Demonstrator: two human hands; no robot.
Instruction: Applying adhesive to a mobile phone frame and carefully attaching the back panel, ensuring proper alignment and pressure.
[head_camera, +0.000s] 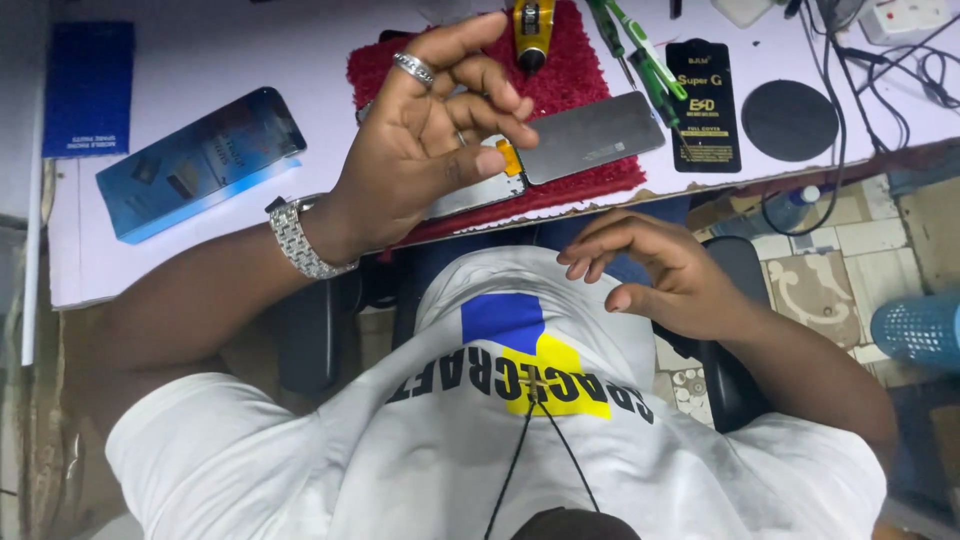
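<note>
Your left hand (430, 140) raised with fingers curled, empty, above the grey rectangular phone screen panel (590, 135) on the red fuzzy mat (590, 60), worktop (200, 60) beneath, your right hand (660, 270) loosely curled, holding nothing, off the edge.

Blue phone box (200, 160) left, black flat package (703, 105) right.

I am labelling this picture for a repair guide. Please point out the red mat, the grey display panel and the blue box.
red mat (575, 70), head view, bare part of its upper middle.
grey display panel (590, 135), head view, centre of its grey back.
blue box (200, 160), head view, middle of its top face.
</note>
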